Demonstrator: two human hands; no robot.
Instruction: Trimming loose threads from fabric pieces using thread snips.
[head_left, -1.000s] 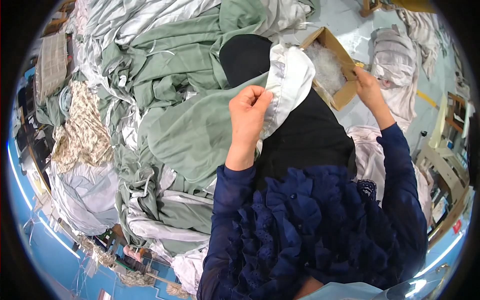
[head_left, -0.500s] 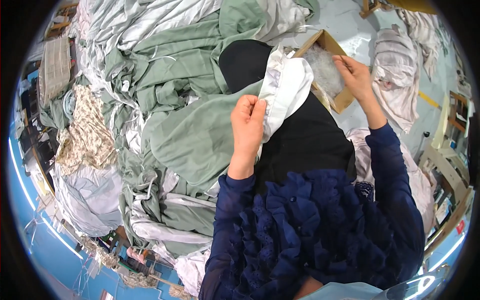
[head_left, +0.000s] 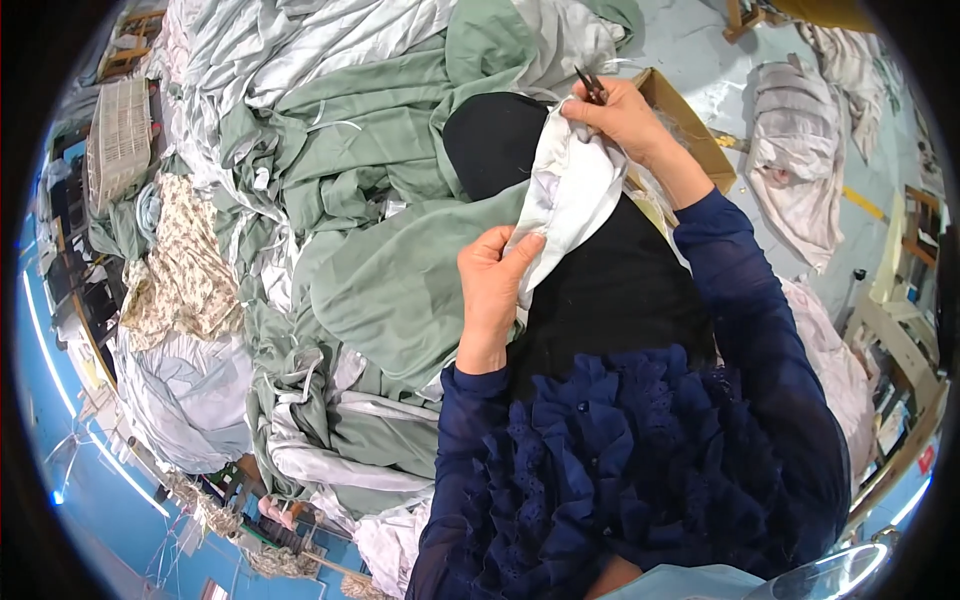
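Across my lap lies a green cloth [head_left: 400,280] with a white edge band [head_left: 572,205], spread over my black-clad legs. My left hand [head_left: 490,290] pinches the band's near part between thumb and fingers. At the far end of the band, my right hand [head_left: 625,122] has its thumb and fingers closed at the white edge. Dark, pointed thread snips [head_left: 592,86] stick out from the right hand's fingers; their handles are mostly hidden by it.
An open cardboard box [head_left: 718,150] stands just beyond my right wrist. Heaped green and white cloth [head_left: 350,110] fills the left and far side. A flowered cloth [head_left: 180,270] lies farther left. Pale folded fabric [head_left: 795,140] rests on the floor at right, near a wooden frame [head_left: 895,330].
My right hand has moved left from over the box to the white band, and dark snips now show in it. My left hand has shifted slightly down, still gripping the band.
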